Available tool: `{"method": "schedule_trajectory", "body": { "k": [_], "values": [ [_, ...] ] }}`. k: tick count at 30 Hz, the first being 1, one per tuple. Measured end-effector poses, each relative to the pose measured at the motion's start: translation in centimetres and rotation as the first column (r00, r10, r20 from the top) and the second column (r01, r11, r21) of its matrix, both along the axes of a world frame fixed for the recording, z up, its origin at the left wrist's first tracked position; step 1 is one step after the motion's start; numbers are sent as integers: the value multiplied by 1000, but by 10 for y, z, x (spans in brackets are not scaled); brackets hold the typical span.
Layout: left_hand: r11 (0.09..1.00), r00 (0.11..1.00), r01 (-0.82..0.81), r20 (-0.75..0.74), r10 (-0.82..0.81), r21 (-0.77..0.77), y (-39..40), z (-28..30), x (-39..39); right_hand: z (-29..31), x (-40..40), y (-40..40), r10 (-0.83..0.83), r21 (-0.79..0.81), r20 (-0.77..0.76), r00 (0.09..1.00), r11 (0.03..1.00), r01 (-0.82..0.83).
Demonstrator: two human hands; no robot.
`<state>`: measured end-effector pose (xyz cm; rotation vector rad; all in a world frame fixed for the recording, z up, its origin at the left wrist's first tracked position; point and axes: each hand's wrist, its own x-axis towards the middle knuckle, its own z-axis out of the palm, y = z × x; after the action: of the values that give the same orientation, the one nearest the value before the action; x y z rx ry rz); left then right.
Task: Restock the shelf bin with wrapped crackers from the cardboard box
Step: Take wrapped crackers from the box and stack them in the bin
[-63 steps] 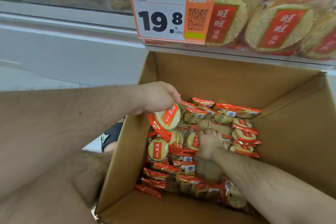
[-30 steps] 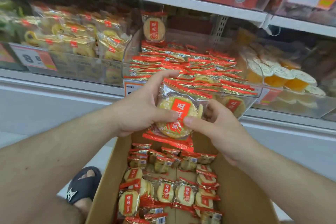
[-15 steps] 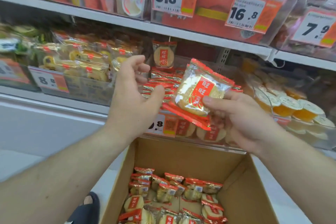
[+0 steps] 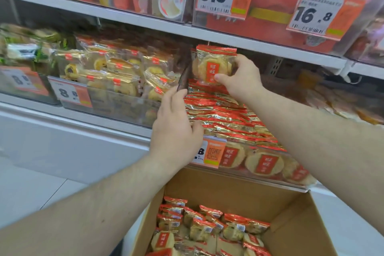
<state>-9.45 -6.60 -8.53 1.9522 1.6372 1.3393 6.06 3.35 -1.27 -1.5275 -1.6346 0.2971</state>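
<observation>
Right hand (image 4: 242,77) pinches one wrapped cracker (image 4: 214,65) upright at the back edge of the shelf bin (image 4: 276,181), raised from the cardboard box (image 4: 299,226) since a second ago; left hand (image 4: 176,129), fingers relaxed, now rests empty at the bin's left wall; placement is imminent

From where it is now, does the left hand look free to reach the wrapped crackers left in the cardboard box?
Probably yes. The left hand is open by the clear shelf bin, holding nothing, and the brown cardboard box sits open-topped just below, red-and-gold wrapped crackers uncovered.
</observation>
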Motion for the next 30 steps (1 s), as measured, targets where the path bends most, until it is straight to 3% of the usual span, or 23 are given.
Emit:
{"method": "schedule_trajectory", "body": {
  "k": [5, 13, 20, 30],
  "values": [
    [999, 1000, 7, -22, -7, 40, 3, -4, 0, -12, -7, 38, -37, -72, -50, 998, 997, 34],
    [999, 999, 28, 16, -29, 40, 3, -2, -1, -20, -17, 58, -161, -156, 2, 987, 975, 159],
    [999, 999, 24, 33, -24, 26, 2, -2, 1, -17, -24, 60, -164, -285, -1, 987, 946, 156],
    [999, 995, 41, 89, -41, 1, 2, -3, 0, -17, -22, 48, -121, -310, 8, 993, 943, 118]
  ]
}}
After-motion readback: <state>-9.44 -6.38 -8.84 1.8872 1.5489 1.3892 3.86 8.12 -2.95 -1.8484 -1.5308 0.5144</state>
